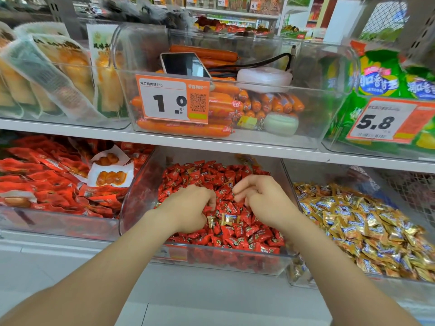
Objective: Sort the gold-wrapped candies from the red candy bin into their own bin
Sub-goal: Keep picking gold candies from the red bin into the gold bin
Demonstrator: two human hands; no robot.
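Note:
The clear red candy bin (138,184) on the lower shelf is full of red-wrapped candies (237,238). Two gold-wrapped candies (229,218) lie on top of the red ones, between my hands. My left hand (188,208) is in the bin with its fingers curled down into the red pile, just left of the gold ones. My right hand (263,198) hovers just right of them with its fingers bent; I see nothing held in it. The neighbouring bin (329,171) on the right holds a heap of gold candies (367,220).
Left of the red bin is a bin of red snack packets (47,175). The shelf board (211,143) above hangs close over the bins and carries a sausage bin with a phone (183,64), a price tag (173,98) and green bags (381,81).

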